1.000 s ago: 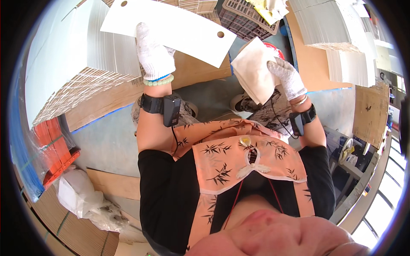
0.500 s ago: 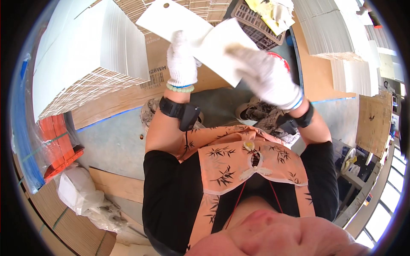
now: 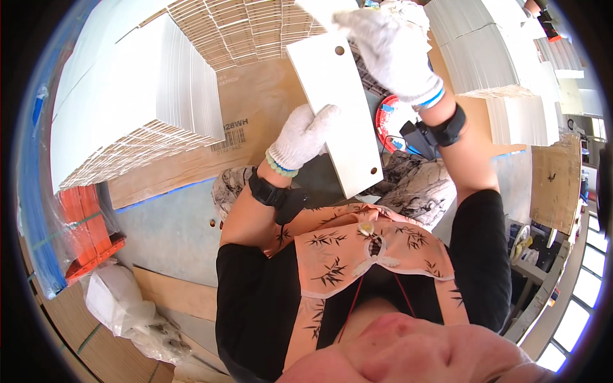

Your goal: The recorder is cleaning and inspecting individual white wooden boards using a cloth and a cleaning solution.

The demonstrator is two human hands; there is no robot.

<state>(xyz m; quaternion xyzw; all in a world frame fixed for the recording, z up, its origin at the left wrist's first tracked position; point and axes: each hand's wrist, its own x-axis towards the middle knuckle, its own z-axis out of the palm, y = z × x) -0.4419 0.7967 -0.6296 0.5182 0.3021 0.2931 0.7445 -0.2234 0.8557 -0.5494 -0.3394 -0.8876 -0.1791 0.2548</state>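
A long white board (image 3: 341, 121) with a dark round hole near two of its corners is tilted in front of me. My left hand (image 3: 303, 135), in a white knit glove, grips its left long edge, thumb on the face. My right hand (image 3: 396, 57), gloved too, is raised beyond the board's upper right corner, apart from it. Its fingers are bent and slightly blurred, next to a white piece (image 3: 322, 9) cut off at the picture's top. What kind of thing that piece is, I cannot make out.
Tall stacks of white boards stand left (image 3: 134, 83) and right (image 3: 476, 48). A brown cardboard sheet (image 3: 172, 169) carries the left stack. Behind my right wrist is a red-rimmed tub (image 3: 385, 121). Orange pieces (image 3: 86, 223) and crumpled plastic (image 3: 128, 303) lie at left.
The board has swung from a slant at the far left to a steep angle nearer my body. My left hand came closer and right; my right hand moved up, away from the board.
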